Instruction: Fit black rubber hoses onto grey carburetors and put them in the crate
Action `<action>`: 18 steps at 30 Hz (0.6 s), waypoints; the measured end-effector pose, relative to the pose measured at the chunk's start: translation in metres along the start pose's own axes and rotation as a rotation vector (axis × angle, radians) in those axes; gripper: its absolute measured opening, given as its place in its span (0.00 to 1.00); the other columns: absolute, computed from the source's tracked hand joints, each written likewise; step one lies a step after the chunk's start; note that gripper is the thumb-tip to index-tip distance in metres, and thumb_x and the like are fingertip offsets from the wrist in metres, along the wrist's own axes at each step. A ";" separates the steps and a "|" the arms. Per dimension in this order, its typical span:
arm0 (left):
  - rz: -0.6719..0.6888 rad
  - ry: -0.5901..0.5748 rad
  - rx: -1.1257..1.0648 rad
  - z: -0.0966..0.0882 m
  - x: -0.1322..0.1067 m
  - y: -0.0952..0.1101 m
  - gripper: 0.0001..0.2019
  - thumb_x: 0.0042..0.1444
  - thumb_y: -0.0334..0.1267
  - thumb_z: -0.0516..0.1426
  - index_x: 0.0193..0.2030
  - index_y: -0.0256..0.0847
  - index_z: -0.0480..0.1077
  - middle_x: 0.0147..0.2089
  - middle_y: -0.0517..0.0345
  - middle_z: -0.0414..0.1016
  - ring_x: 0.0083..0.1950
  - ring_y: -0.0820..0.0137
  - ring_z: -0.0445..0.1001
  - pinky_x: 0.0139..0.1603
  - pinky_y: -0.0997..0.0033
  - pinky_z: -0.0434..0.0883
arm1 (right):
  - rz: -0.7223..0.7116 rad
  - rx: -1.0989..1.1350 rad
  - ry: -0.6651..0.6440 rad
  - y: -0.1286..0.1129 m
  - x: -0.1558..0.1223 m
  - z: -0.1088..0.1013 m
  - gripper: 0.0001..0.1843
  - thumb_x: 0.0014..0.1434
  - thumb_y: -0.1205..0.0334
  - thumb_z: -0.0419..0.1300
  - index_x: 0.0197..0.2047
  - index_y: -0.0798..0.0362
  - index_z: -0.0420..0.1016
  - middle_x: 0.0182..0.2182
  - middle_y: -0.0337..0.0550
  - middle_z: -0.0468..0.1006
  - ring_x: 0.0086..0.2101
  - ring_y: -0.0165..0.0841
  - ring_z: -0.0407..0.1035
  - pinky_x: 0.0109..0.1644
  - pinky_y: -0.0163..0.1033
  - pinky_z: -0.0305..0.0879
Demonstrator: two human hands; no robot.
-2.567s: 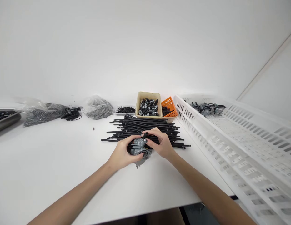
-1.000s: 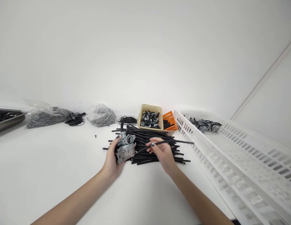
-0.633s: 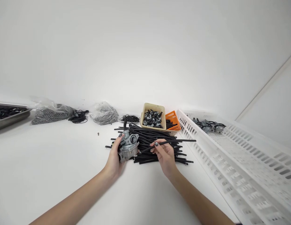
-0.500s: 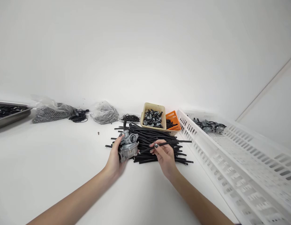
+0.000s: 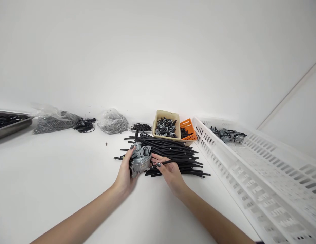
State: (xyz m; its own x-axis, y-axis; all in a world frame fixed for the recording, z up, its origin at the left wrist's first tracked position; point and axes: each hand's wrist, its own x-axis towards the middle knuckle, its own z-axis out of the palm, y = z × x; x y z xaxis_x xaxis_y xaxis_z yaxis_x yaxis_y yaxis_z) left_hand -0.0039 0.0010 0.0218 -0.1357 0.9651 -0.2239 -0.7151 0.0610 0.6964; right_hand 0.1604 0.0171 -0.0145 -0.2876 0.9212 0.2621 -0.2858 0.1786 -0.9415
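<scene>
My left hand [image 5: 125, 173] is wrapped round the left side of a grey metal carburetor [image 5: 141, 159], holding it above the table with a black rubber piece sticking up from its top. My right hand [image 5: 170, 173] pinches a thin black rubber hose [image 5: 183, 161] close to its left end. That end is right at the carburetor's lower right side; my fingers hide whether it is fitted on. Beneath and behind both hands lies a pile of similar black hoses [image 5: 168, 145], spread roughly crosswise.
Behind the pile stand a cream bin [image 5: 154, 130] of small black-and-metal parts and an orange basket [image 5: 189, 126]. A long white crate [image 5: 239, 167] at right holds several carburetors [image 5: 230, 135]. Plastic bags [image 5: 113, 122], black rings [image 5: 141, 127] and a metal tray [image 5: 15, 130] line the back left.
My right hand has moved left along with the hose, bringing the hose end up to the carburetor. The left hand and carburetor stay almost in place.
</scene>
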 end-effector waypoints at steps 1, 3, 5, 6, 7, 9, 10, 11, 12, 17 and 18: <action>0.008 -0.004 -0.003 0.000 0.000 0.000 0.09 0.60 0.44 0.59 0.44 0.44 0.74 0.39 0.59 0.81 0.35 0.67 0.80 0.32 0.71 0.78 | 0.026 0.035 -0.013 0.000 0.000 0.002 0.16 0.54 0.47 0.71 0.34 0.50 0.76 0.60 0.49 0.75 0.59 0.43 0.71 0.68 0.55 0.62; 0.018 -0.005 -0.013 0.000 0.001 -0.001 0.09 0.59 0.43 0.60 0.41 0.42 0.74 0.37 0.58 0.81 0.34 0.67 0.80 0.33 0.70 0.79 | 0.054 0.062 -0.012 0.002 0.000 0.004 0.19 0.53 0.46 0.72 0.32 0.50 0.73 0.58 0.50 0.77 0.60 0.43 0.70 0.70 0.56 0.58; 0.023 0.003 -0.019 0.000 0.001 -0.001 0.09 0.59 0.44 0.60 0.40 0.41 0.74 0.36 0.57 0.81 0.34 0.66 0.80 0.33 0.69 0.79 | 0.060 0.066 0.013 0.004 0.000 0.006 0.21 0.52 0.45 0.73 0.31 0.50 0.70 0.55 0.50 0.79 0.60 0.44 0.70 0.71 0.57 0.57; 0.025 0.008 -0.020 0.001 0.001 -0.001 0.10 0.58 0.45 0.60 0.39 0.41 0.74 0.36 0.56 0.81 0.33 0.66 0.80 0.32 0.69 0.79 | 0.057 0.065 0.023 0.004 0.000 0.007 0.21 0.51 0.44 0.72 0.30 0.49 0.69 0.53 0.50 0.80 0.60 0.44 0.70 0.71 0.57 0.56; 0.029 0.015 -0.019 0.001 0.000 -0.002 0.10 0.58 0.45 0.61 0.39 0.41 0.75 0.36 0.56 0.81 0.33 0.66 0.79 0.32 0.70 0.78 | 0.053 0.063 0.028 0.005 0.000 0.007 0.22 0.51 0.43 0.72 0.30 0.49 0.69 0.52 0.49 0.81 0.60 0.45 0.69 0.71 0.57 0.56; 0.043 0.032 -0.019 0.000 0.000 -0.002 0.10 0.56 0.45 0.62 0.39 0.41 0.75 0.36 0.58 0.80 0.33 0.67 0.79 0.31 0.72 0.77 | 0.045 0.052 0.024 0.005 -0.002 0.008 0.21 0.52 0.44 0.72 0.30 0.49 0.69 0.53 0.49 0.81 0.61 0.45 0.69 0.71 0.57 0.56; 0.053 0.043 -0.021 0.000 0.000 -0.002 0.09 0.56 0.44 0.62 0.38 0.41 0.74 0.36 0.59 0.80 0.33 0.69 0.78 0.30 0.74 0.76 | 0.041 0.049 0.017 0.004 -0.004 0.009 0.20 0.54 0.45 0.71 0.30 0.49 0.69 0.53 0.50 0.80 0.61 0.45 0.68 0.71 0.57 0.56; 0.063 0.055 -0.024 0.000 0.000 -0.003 0.09 0.55 0.45 0.63 0.37 0.42 0.74 0.35 0.60 0.79 0.32 0.70 0.77 0.29 0.76 0.75 | 0.036 0.049 0.007 0.003 -0.005 0.010 0.19 0.55 0.46 0.71 0.31 0.49 0.69 0.54 0.50 0.79 0.62 0.44 0.67 0.71 0.58 0.55; 0.076 0.064 -0.030 0.000 -0.001 -0.003 0.09 0.54 0.45 0.63 0.37 0.42 0.74 0.34 0.62 0.78 0.32 0.71 0.77 0.29 0.77 0.74 | 0.029 0.050 -0.004 0.003 -0.006 0.011 0.18 0.56 0.47 0.70 0.32 0.48 0.69 0.55 0.50 0.78 0.62 0.44 0.67 0.71 0.58 0.55; 0.188 0.100 -0.046 0.001 -0.003 -0.006 0.11 0.52 0.45 0.64 0.37 0.42 0.73 0.34 0.64 0.76 0.36 0.72 0.75 0.32 0.79 0.73 | -0.022 0.033 -0.101 0.001 -0.009 0.016 0.15 0.59 0.49 0.68 0.33 0.48 0.71 0.60 0.51 0.73 0.65 0.43 0.62 0.71 0.56 0.54; 0.209 0.108 -0.041 0.001 -0.004 -0.007 0.11 0.52 0.45 0.64 0.37 0.42 0.72 0.35 0.64 0.75 0.36 0.72 0.74 0.32 0.79 0.73 | -0.030 0.026 -0.116 0.001 -0.008 0.016 0.15 0.59 0.49 0.68 0.33 0.48 0.71 0.60 0.51 0.72 0.65 0.43 0.62 0.71 0.56 0.54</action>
State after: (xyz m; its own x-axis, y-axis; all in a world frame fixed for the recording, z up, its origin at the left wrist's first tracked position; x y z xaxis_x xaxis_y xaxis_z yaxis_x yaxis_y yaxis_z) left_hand 0.0022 -0.0034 0.0186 -0.3553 0.9225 -0.1509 -0.6906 -0.1503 0.7075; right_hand 0.1479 0.0039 -0.0142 -0.3821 0.8690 0.3142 -0.3187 0.1953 -0.9275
